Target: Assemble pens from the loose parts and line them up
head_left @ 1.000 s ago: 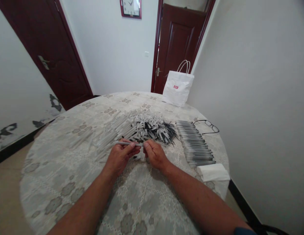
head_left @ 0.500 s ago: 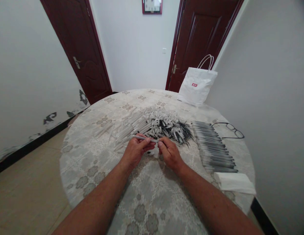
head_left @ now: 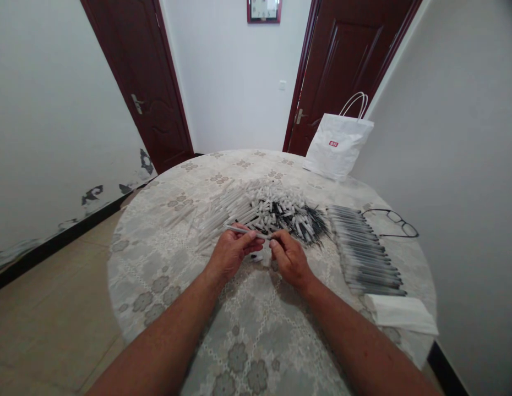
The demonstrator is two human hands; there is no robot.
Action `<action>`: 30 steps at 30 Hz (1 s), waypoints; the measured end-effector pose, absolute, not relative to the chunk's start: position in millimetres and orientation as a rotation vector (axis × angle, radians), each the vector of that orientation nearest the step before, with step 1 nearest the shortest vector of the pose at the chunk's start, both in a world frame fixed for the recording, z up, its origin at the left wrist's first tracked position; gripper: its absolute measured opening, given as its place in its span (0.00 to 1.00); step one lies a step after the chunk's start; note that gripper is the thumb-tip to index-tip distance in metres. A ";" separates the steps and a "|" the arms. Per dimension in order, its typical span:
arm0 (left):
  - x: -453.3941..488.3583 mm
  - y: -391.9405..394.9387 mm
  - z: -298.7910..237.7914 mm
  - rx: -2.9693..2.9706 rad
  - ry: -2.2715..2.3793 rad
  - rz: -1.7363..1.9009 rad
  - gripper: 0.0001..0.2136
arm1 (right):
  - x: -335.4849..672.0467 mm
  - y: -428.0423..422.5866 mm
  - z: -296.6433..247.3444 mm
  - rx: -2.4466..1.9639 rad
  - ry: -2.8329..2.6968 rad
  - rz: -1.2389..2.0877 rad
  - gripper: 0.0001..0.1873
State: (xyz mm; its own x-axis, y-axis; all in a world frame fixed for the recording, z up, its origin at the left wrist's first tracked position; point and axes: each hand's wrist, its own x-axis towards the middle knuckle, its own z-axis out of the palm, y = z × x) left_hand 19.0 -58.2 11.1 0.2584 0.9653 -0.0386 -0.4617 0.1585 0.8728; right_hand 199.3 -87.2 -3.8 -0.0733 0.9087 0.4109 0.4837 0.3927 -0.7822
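Over the near side of the pile, my left hand [head_left: 229, 254] is closed around a slim pen [head_left: 238, 229] that lies slanted across its fingers. My right hand [head_left: 289, 258] pinches the pen's right end between thumb and fingers, which partly hide that end. Clear pen barrels [head_left: 223, 212] are heaped behind my left hand. White caps [head_left: 272, 195] and thin black refills [head_left: 317, 223] are piled beyond my right hand. A few small white and black pieces [head_left: 256, 257] rest on the cloth just below both hands.
The round table [head_left: 157, 258] wears a patterned cloth. On its right side lie a row of pens [head_left: 365, 250], eyeglasses [head_left: 390, 223] and a folded white sheet [head_left: 400, 313]. A white paper bag [head_left: 338, 146] stands at the back right, near a wall.
The whole view has shifted slightly, so the surroundings sit a little farther right. Both hands stay on the same pen with almost the same grip.
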 end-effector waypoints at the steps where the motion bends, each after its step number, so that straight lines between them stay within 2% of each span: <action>1: 19.1 -58.3 11.3 0.876 0.724 1.156 0.15 | 199.4 -87.2 -3.4 -1.232 -1.722 0.559 0.10; 12: 20.8 -59.5 12.0 0.889 0.724 1.133 0.15 | 199.0 -87.7 -2.5 -1.243 -1.721 0.497 0.11; 17: 20.8 -59.3 11.6 0.887 0.715 1.137 0.16 | 197.5 -89.4 2.0 -1.248 -1.714 0.495 0.15; 24: 21.0 -58.7 11.0 0.902 0.707 1.135 0.15 | 198.1 -86.7 -1.7 -1.261 -1.613 0.658 0.23; 30: 20.3 -57.2 7.5 0.912 0.715 1.163 0.15 | 200.7 -84.9 -4.7 -1.203 -1.592 0.750 0.18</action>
